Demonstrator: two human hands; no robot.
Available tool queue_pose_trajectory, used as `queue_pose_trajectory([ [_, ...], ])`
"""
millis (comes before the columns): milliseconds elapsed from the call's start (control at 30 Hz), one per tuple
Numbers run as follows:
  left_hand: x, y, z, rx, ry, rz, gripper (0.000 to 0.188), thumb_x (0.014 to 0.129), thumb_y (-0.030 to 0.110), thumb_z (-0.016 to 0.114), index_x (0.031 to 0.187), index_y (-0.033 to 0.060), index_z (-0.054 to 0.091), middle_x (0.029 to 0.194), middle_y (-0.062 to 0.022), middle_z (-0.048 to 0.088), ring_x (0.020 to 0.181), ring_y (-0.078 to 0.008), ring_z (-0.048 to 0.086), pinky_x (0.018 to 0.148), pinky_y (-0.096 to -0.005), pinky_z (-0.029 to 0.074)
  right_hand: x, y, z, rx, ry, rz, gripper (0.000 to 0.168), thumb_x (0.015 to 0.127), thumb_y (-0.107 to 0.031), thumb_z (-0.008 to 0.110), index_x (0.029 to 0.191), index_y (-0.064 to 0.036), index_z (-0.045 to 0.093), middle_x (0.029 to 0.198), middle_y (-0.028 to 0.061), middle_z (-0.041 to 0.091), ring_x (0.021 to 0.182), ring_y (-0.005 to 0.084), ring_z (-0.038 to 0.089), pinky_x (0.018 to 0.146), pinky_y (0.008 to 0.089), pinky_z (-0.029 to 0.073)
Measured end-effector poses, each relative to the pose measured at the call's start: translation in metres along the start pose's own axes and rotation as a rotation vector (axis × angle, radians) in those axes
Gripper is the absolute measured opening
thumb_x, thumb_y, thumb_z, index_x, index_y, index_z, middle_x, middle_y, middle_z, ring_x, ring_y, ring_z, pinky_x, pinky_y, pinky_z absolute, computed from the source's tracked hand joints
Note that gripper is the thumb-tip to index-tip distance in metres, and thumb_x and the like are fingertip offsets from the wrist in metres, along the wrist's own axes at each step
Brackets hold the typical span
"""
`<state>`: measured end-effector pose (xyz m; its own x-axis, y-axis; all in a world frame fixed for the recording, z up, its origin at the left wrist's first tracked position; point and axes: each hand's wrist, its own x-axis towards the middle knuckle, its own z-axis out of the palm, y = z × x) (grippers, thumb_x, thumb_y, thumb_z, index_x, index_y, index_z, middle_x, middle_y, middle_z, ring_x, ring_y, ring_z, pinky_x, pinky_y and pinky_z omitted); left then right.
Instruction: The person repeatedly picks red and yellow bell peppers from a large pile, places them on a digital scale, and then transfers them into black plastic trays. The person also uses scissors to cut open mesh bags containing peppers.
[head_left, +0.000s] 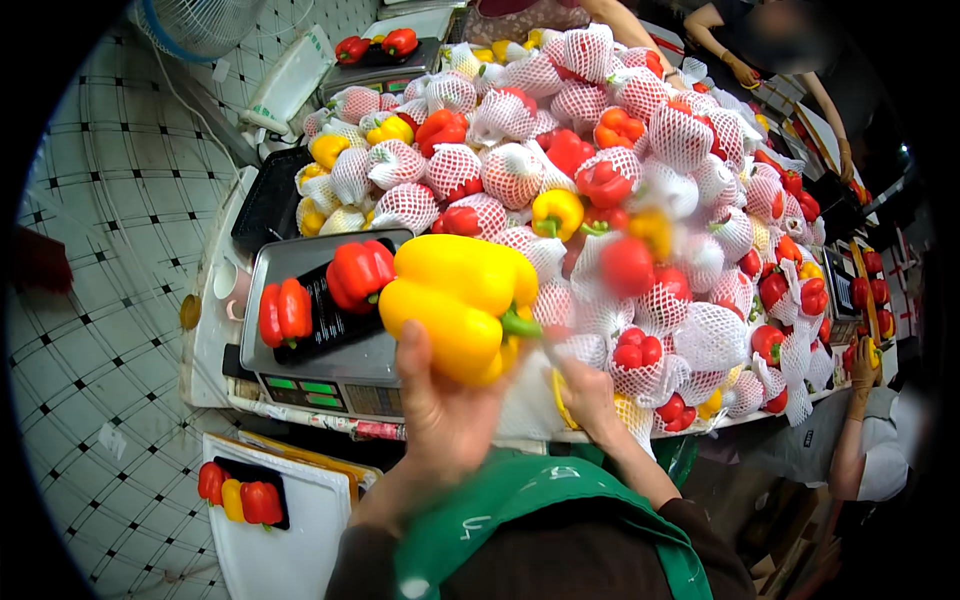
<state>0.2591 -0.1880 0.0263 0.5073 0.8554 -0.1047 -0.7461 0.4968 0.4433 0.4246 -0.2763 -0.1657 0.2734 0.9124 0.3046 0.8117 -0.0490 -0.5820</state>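
Observation:
My left hand (450, 405) holds up a large yellow bell pepper (457, 300), its green stem towards the right. Close by the stem is my right hand (589, 394), blurred, with its fingers curled around something narrow that I cannot make out clearly. A steel-topped weighing scale (322, 360) with lit green displays stands to the left. On it lies a black tray (322, 330) bearing writing, with one red bell pepper (360, 274) at its upper end and another red pepper (285, 311) at its left edge. Blurred red and yellow peppers (628, 266) show above my right hand.
A heap of peppers in white foam nets (514, 176) covers much of the table. Black trays (274, 195) and a pink mug (231, 281) stand left. Below, a white box (262, 555) bears a tray of three peppers. A second scale (382, 67) stands behind; other people work around the table.

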Motion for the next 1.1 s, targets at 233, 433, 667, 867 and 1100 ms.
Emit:
queue_pose_trajectory([
  [233,-0.033,0.016,0.036,0.271,-0.201,-0.151,0.102,0.071,0.075,0.057,0.144,0.0114,0.024,0.136,-0.0199,0.042,0.122,-0.0395,0.045,0.092,-0.0581,0.045,-0.009,-0.002,-0.03,-0.099,-0.182,0.085,0.036,0.078,-0.015,0.065,0.112,-0.006,0.06,0.099,0.0171,0.061,0.088,0.0325,0.061,0.072,0.0406,0.05],
  [433,0.012,0.004,-0.022,0.294,0.01,-0.192,0.056,0.088,0.024,0.064,0.132,0.0041,0.036,0.125,-0.0087,0.05,0.116,-0.0183,0.051,0.099,-0.0344,0.041,0.036,-0.061,-0.091,0.325,-0.068,-0.051,0.07,0.066,-0.021,0.081,0.127,-0.007,0.05,0.122,0.0164,0.053,0.102,0.0248,0.057,0.083,0.0335,0.048],
  [667,-0.005,-0.005,-0.079,0.965,-0.112,-0.259,0.057,0.09,0.029,0.061,0.133,-0.0006,0.039,0.124,-0.0123,0.052,0.112,-0.0166,0.051,0.094,-0.0315,0.043,0.069,-0.068,-0.073,0.513,-0.405,-0.252,0.104,0.052,-0.028,0.089,0.14,-0.008,0.036,0.137,0.018,0.039,0.125,0.0309,0.044,0.105,0.0387,0.035],
  [867,0.007,0.109,-0.106,1.944,-0.008,0.405,0.048,0.08,0.027,0.068,0.121,0.0065,0.056,0.111,-0.012,0.06,0.114,-0.0232,0.052,0.095,-0.0337,0.041,0.083,-0.083,-0.027,1.318,-0.455,0.216,0.104,0.06,-0.025,0.082,0.144,-0.007,0.024,0.13,0.0122,0.045,0.12,0.0245,0.047,0.103,0.0361,0.036],
  [1100,0.024,0.188,-0.193,2.36,0.482,0.499,0.064,0.077,0.026,0.07,0.134,0.0136,0.045,0.138,-0.0164,0.041,0.13,-0.0367,0.034,0.102,-0.0475,0.035,0.181,-0.19,0.021,0.725,-0.398,-0.45,0.094,0.06,-0.024,0.081,0.139,-0.006,0.034,0.13,0.0139,0.047,0.119,0.0249,0.05,0.1,0.0357,0.039],
])
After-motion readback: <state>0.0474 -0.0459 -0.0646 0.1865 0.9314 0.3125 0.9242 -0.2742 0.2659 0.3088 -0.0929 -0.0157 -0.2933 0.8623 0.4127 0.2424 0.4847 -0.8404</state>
